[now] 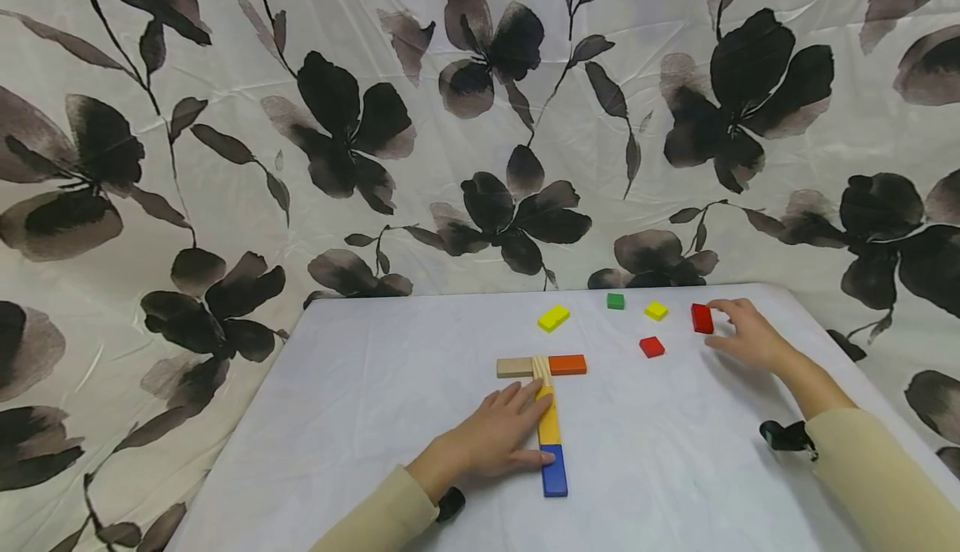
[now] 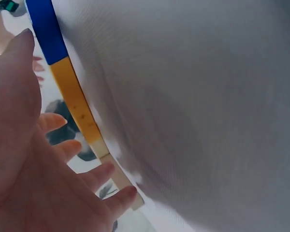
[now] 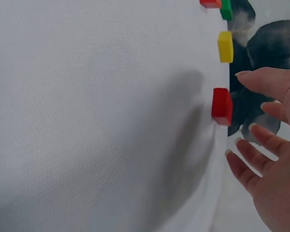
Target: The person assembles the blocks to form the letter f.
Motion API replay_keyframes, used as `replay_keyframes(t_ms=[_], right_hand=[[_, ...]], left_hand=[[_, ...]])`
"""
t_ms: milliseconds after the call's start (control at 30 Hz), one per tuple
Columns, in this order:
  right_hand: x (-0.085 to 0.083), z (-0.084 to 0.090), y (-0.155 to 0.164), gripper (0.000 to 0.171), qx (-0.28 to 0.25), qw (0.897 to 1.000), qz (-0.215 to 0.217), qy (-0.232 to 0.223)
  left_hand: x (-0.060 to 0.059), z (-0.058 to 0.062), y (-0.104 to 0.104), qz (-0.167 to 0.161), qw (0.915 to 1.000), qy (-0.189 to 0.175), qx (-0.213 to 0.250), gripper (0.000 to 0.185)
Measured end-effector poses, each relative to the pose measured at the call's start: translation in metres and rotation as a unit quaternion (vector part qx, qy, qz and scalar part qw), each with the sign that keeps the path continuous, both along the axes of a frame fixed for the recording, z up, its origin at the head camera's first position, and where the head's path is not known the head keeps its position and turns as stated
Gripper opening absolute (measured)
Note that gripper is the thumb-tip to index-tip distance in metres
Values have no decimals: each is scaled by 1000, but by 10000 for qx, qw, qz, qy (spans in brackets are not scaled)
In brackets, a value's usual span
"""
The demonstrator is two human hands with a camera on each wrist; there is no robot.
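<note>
On the white cloth a T of flat blocks lies: a natural wood block (image 1: 514, 367) and an orange block (image 1: 567, 364) across the top, then a yellow block (image 1: 549, 427) (image 2: 77, 106) and a blue block (image 1: 555, 473) (image 2: 46, 29) in a column. My left hand (image 1: 510, 431) (image 2: 34, 169) lies flat against the column's left side, straight fingers touching it. At the far right, my right hand (image 1: 726, 327) (image 3: 266, 159) hovers with spread fingers just beside a red block (image 1: 702, 318) (image 3: 222, 105), and a small gap shows between them in the right wrist view.
Loose blocks lie at the back: a yellow one (image 1: 553, 318), a green one (image 1: 616, 301) (image 3: 226, 8), a small yellow one (image 1: 656, 310) (image 3: 225, 46) and a small red one (image 1: 652, 347). A floral curtain (image 1: 480, 118) hangs behind the table. The table's right edge runs close to my right arm.
</note>
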State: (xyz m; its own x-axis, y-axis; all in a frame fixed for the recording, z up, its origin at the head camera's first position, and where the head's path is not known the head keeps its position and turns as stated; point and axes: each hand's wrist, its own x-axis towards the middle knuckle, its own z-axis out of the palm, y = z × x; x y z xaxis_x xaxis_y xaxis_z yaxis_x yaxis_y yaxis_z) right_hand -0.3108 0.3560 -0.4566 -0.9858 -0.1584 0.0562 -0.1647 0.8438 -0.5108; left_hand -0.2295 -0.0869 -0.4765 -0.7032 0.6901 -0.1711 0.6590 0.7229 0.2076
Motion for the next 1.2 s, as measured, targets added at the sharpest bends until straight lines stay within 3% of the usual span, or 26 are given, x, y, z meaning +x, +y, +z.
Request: replay_keyframes(t_ms=[200,667,1000,1200], right_hand=[[-10,-6,2,72,-58,9996,-188,-201],[-20,-9,7,83,-286,9971,-450,-541],[-28,-11,8,84,-413,9954,-457,-740],[-32,-18,12,83,-460,9948,-407,-816]], left_hand=[[-2,-5,3,35,9998,-100,-143,93],[-1,-1,5,119,9995,-142,-269,93],[0,3,6,142,9989,-115,-426,92],[0,-1,6,139,9986,-155,-492,92]])
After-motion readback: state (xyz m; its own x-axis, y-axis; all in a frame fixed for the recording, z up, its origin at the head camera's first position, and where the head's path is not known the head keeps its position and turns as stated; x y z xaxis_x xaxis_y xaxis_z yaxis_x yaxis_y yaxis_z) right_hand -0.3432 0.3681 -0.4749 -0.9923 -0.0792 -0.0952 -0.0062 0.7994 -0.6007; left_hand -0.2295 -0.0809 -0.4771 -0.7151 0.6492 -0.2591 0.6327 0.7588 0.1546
